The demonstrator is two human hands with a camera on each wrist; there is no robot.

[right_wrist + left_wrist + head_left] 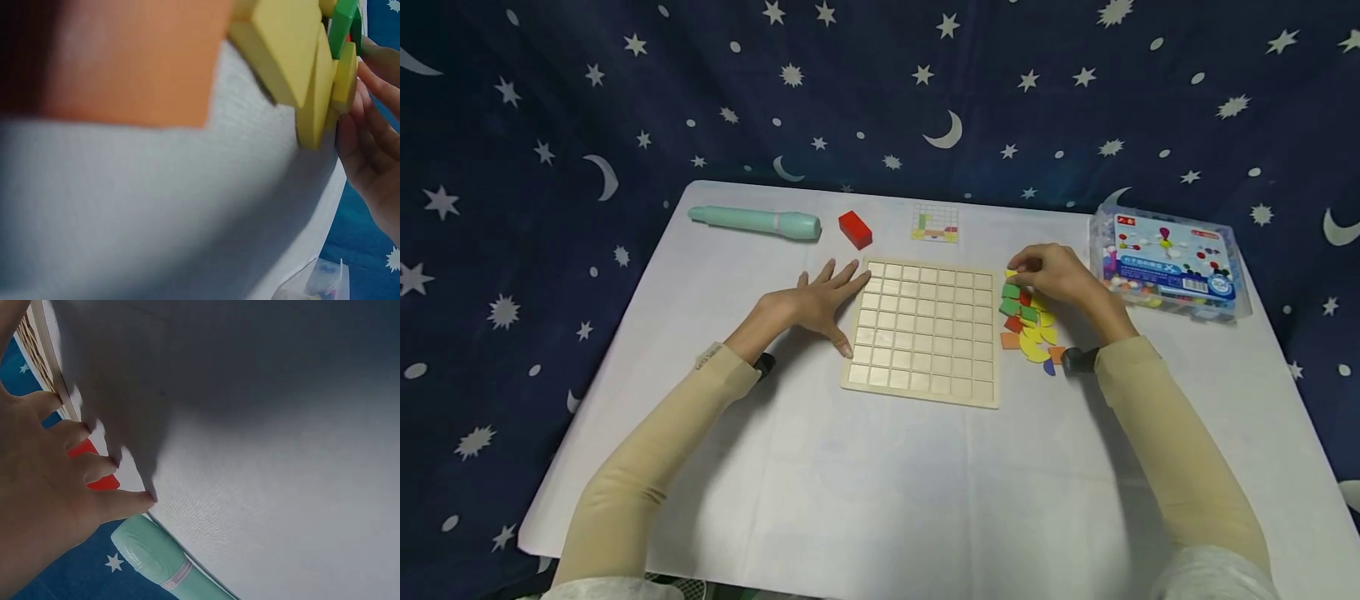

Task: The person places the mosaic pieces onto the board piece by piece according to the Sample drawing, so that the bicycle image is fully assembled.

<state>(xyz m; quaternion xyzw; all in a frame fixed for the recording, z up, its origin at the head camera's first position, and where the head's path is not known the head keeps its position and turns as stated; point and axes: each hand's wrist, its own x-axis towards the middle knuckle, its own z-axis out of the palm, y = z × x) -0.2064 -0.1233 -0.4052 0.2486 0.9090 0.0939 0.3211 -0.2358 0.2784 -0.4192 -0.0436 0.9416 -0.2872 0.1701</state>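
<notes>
My left hand (820,302) is spread beside a wooden grid board (922,332), thumb and fingertips at its left edge. In the left wrist view the same hand (56,487) has its fingers stretched apart. My right hand (1054,273) is at the far end of a pile of coloured flat pieces, right of the board. Its curled fingers and thumb pinch a small yellow piece (1011,272). Green pieces (1010,307), other yellow pieces (1034,351) and an orange piece (1011,341) lie below that hand. In the right wrist view the fingertips are partly hidden behind yellow pieces (315,94).
Behind the board lie a small pattern card (935,223) and a red block (855,230). A mint-green cylindrical case (756,222) is at the back left. A clear plastic box (1172,262) with a printed label stands at the back right of the white table (865,483).
</notes>
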